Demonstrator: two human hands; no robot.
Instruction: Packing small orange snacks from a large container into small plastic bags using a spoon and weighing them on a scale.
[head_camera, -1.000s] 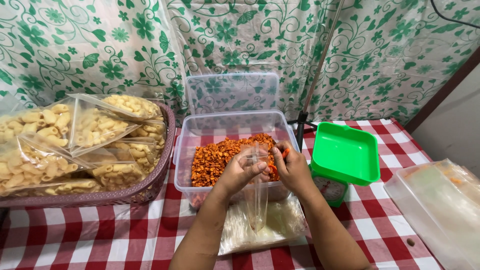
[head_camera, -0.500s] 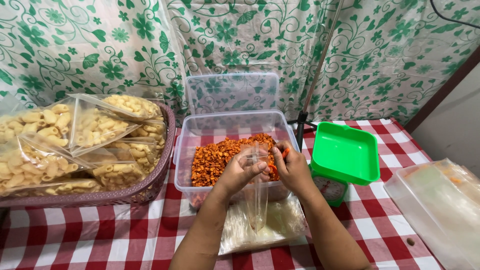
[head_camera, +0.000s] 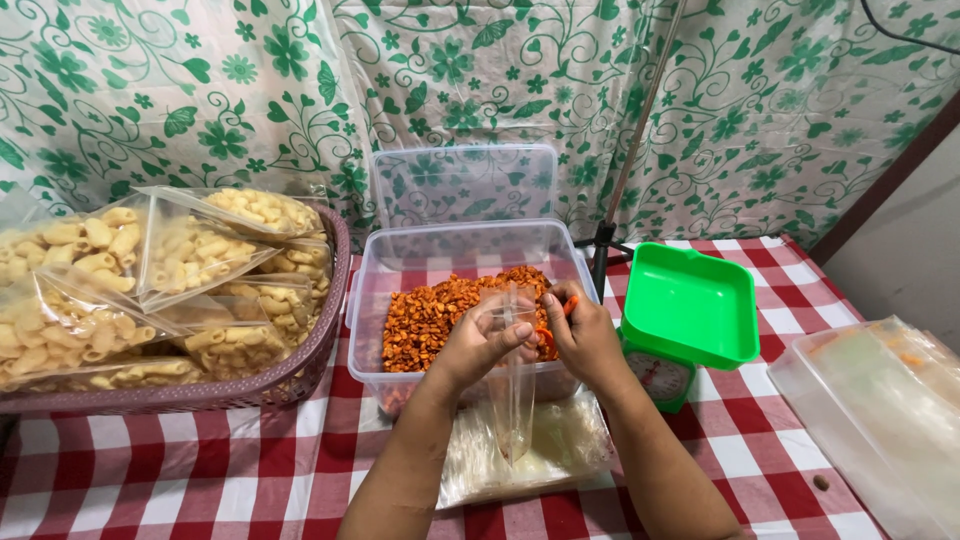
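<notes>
Fingertips of the left hand (head_camera: 480, 345) and right hand (head_camera: 585, 335) pinch the mouth of a clear bag (head_camera: 513, 385) that hangs empty before the tub (head_camera: 400, 270) of orange snacks (head_camera: 435, 315). Flat bags (head_camera: 560, 450) lie beneath. Sealed yellow packets (head_camera: 190, 255) fill a purple basket (head_camera: 300, 375) at left; a green scale (head_camera: 690, 310) stands at right, on checked cloth (head_camera: 200, 480) before floral curtain (head_camera: 200, 100). Both forearms reach in from below.

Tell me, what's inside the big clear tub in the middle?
The clear tub holds a heap of small orange-red snack pieces. The left hand and right hand, holding a small clear bag, cover the pile's near right part.
</notes>
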